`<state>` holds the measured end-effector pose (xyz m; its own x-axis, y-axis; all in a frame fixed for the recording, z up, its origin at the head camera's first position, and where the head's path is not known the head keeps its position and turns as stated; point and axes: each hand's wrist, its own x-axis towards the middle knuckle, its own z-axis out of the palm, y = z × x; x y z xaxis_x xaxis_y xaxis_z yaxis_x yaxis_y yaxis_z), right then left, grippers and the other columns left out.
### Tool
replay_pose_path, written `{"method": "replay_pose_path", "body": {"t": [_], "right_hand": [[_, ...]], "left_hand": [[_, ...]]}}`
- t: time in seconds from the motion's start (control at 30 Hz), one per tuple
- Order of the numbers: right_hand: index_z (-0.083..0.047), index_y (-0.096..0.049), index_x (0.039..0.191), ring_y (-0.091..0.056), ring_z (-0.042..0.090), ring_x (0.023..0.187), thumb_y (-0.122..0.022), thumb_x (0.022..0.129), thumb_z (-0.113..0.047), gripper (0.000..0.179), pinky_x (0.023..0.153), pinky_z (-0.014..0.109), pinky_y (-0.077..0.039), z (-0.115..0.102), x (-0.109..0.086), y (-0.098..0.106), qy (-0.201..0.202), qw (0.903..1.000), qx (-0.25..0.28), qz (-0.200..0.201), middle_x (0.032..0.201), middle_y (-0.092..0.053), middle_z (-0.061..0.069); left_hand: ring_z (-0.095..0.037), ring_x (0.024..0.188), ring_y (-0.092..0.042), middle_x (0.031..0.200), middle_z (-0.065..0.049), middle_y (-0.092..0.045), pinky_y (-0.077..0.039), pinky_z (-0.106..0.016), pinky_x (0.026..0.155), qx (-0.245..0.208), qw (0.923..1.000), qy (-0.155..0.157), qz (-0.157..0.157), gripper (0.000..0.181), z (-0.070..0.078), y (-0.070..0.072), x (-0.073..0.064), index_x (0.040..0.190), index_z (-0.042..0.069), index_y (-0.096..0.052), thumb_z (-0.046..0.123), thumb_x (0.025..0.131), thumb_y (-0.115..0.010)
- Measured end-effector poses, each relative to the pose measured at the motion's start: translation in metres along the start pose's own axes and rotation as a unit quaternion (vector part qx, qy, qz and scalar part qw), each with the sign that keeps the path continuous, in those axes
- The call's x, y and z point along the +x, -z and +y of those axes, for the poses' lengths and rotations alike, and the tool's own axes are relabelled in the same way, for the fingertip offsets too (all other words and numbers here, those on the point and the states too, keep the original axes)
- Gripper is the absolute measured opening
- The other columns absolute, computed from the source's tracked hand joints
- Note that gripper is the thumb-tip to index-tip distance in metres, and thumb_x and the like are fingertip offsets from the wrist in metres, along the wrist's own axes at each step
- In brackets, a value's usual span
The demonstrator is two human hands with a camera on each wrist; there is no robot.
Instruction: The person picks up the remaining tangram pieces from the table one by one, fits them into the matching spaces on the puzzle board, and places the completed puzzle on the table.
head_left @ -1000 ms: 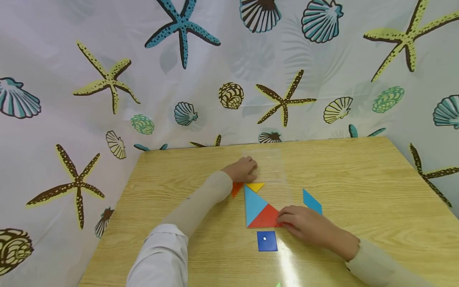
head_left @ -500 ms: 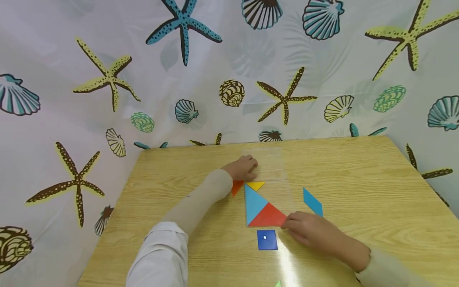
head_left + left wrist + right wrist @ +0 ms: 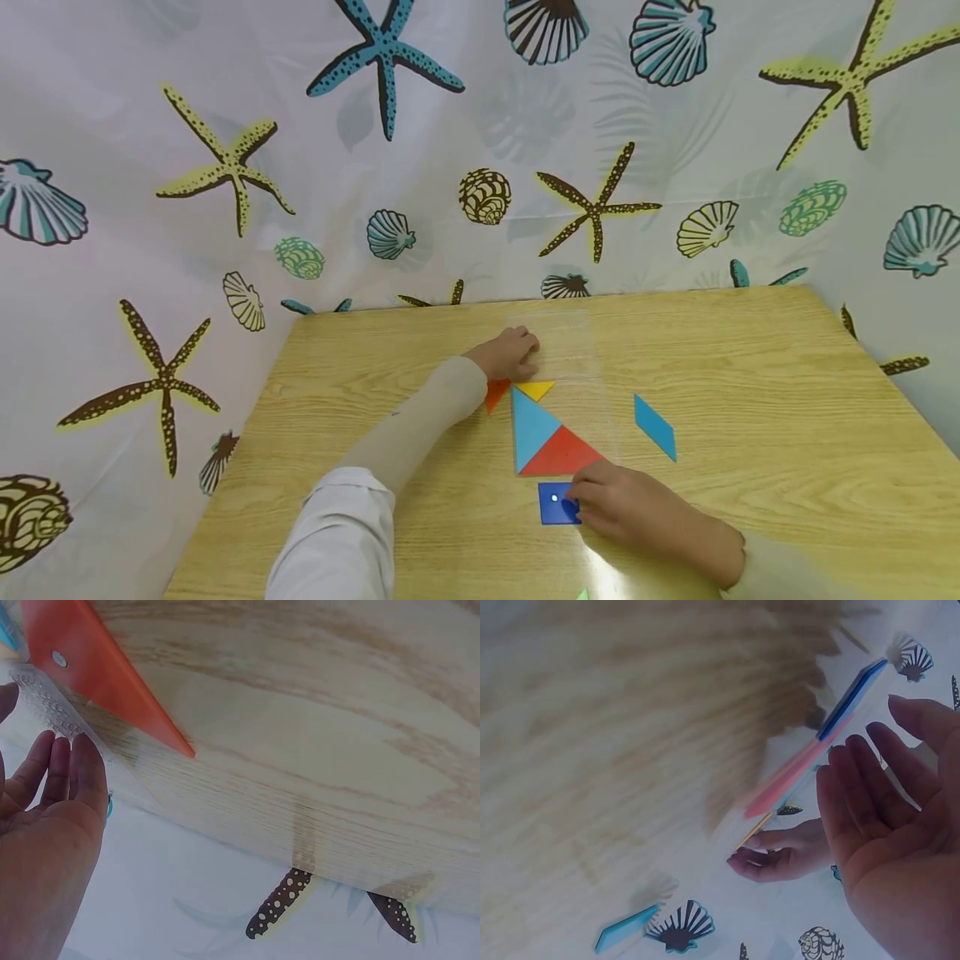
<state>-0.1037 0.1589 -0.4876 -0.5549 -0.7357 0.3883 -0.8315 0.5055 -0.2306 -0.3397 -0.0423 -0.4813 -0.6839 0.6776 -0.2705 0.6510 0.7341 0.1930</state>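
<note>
My left hand [image 3: 504, 354] lies at the left side of a clear, thin tray [image 3: 561, 354]. In the left wrist view its fingers, nearly straight, touch the tray's edge beside an orange triangle [image 3: 97, 671]. A light blue triangle [image 3: 531, 432] and a red triangle [image 3: 558, 455] lie together in the tray's near corner. My right hand [image 3: 630, 510] is over the right edge of a dark blue square [image 3: 553, 512] with a small white dot. Its fingers look loosely extended in the right wrist view; contact with the square is unclear.
A yellow triangle [image 3: 536, 390] lies by the tray's left side, near the light blue triangle. To the right is a blue parallelogram [image 3: 656, 427]. A green tip [image 3: 582, 595] shows at the bottom edge. Patterned cloth [image 3: 427, 150] hangs behind the wooden table [image 3: 750, 375].
My right hand has left the red triangle's right corner and moved nearer and to the left, over the blue square. The left hand has stayed in place.
</note>
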Motion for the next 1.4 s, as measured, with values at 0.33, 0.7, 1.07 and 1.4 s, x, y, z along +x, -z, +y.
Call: {"method": "replay_pose_path", "body": {"t": [0.33, 0.7, 1.07, 1.4], "right_hand": [[-0.014, -0.068, 0.097, -0.055, 0.008, 0.089, -0.074, 0.077, -0.017, 0.021, 0.076, 0.024, -0.047, -0.008, 0.004, -0.005, -0.002, 0.9999, -0.014, -0.01, 0.098, -0.058, -0.005], [-0.002, -0.065, 0.105, -0.056, 0.025, 0.096, -0.075, 0.077, -0.011, 0.031, 0.077, 0.038, -0.049, 0.054, -0.014, 0.021, -0.206, 0.9739, -0.082, 0.048, 0.101, -0.061, 0.008], [0.002, -0.056, 0.121, -0.05, 0.035, 0.101, -0.07, 0.083, -0.02, 0.046, 0.079, 0.048, -0.046, 0.081, -0.029, 0.039, -0.314, 0.949, -0.028, 0.003, 0.111, -0.056, 0.017], [0.009, -0.061, 0.109, -0.057, 0.031, 0.087, -0.068, 0.084, -0.016, 0.036, 0.073, 0.045, -0.048, 0.086, -0.022, 0.038, -0.349, 0.9365, 0.0, -0.028, 0.099, -0.059, 0.018]], "left_hand": [[-0.018, 0.105, -0.039, 0.123, -0.004, -0.042, -0.035, -0.027, 0.09, -0.003, 1.0, -0.004, 0.006, 0.042, -0.002, -0.002, -0.001, 0.128, 0.011, -0.047, 0.035, 0.095, -0.051], [-0.017, 0.104, -0.039, 0.123, -0.004, -0.042, -0.035, -0.027, 0.089, -0.006, 0.9999, -0.01, 0.005, 0.042, -0.003, -0.004, 0.001, 0.129, 0.011, -0.046, 0.035, 0.095, -0.051], [-0.018, 0.104, -0.041, 0.122, -0.005, -0.044, -0.035, -0.026, 0.091, 0.006, 0.9997, -0.017, 0.018, 0.044, -0.007, -0.005, 0.002, 0.129, 0.01, -0.047, 0.037, 0.094, -0.051], [-0.019, 0.106, -0.041, 0.123, -0.005, -0.044, -0.035, -0.027, 0.092, 0.005, 0.9996, -0.023, 0.017, 0.043, -0.007, -0.005, 0.003, 0.13, 0.01, -0.047, 0.035, 0.095, -0.05]]}}
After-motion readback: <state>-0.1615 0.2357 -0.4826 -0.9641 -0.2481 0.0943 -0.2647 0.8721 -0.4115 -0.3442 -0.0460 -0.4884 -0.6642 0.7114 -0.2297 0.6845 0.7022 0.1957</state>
